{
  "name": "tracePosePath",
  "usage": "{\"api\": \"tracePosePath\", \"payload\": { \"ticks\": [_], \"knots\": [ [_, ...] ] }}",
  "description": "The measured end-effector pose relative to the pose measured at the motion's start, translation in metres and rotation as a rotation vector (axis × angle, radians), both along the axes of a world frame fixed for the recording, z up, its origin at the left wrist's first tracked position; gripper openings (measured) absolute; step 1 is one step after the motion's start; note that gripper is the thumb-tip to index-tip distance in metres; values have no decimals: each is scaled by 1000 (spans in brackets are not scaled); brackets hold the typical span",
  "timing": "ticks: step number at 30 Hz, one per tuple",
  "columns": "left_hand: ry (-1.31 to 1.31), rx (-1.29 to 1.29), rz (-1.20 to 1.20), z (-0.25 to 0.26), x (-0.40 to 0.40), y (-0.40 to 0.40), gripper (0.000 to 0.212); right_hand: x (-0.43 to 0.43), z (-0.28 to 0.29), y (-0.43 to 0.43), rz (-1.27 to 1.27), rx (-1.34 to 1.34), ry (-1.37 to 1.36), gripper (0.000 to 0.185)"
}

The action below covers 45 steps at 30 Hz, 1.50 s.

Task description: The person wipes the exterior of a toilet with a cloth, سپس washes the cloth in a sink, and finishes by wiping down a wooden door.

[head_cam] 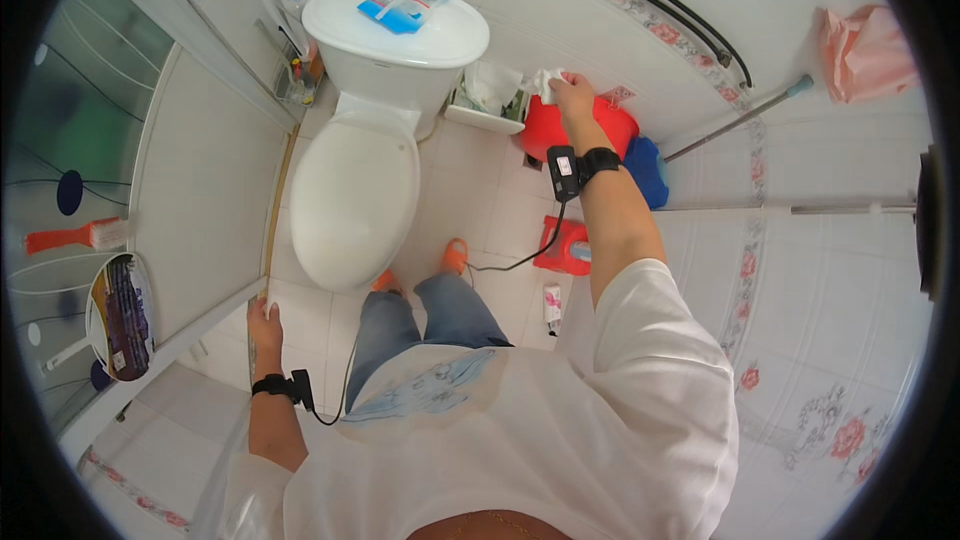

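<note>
My right hand (576, 99) pinches a crumpled white tissue (547, 85) above a red plastic container (544, 131). Just left of it, more white tissue (491, 86) stands up from a low white box (484, 118) against the tiled wall. My left hand (265, 326) is low on the left, beside the frame of the shower screen (202, 326). Its fingers are curled, and whether anything small lies between them is unclear. In front of me is a white toilet (356, 202) with its lid down. A blue-and-white soft packet (405, 4) lies on the cistern lid (326, 19).
A blue plastic object (646, 172) and a leaning metal pole (739, 120) are beyond my right forearm. On the floor are a red jug (562, 244) and a white-and-pink container (553, 307). A brush (75, 236) hangs left; a caddy (298, 82) stands beside the toilet.
</note>
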State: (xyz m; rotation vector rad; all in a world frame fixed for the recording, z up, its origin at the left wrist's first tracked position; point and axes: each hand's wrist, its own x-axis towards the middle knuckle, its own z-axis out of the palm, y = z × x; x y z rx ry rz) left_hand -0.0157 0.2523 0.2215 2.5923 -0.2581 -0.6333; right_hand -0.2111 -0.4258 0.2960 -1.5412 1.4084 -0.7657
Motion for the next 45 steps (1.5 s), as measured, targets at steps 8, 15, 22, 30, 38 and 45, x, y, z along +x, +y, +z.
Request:
{"api": "tracePosePath", "payload": {
  "ticks": [8,15,22,30,38,45],
  "knots": [
    [-4,188,65,-15,-35,67,36,3,7,6,69,-14,56,26],
    [92,233,255,31,-89,23,37,9,-41,-44,230,-63,292,26],
    [148,149,352,59,-153,-38,37,26,-80,-86,487,-137,629,37],
    [156,242,393,91,-198,-61,36,-2,-101,-113,524,-177,616,34],
    [117,130,459,84,-234,-30,37,-67,-104,-83,686,-204,739,28],
    [-37,70,505,85,-272,-2,30,-74,-42,-15,791,-49,748,32]
  ]
}}
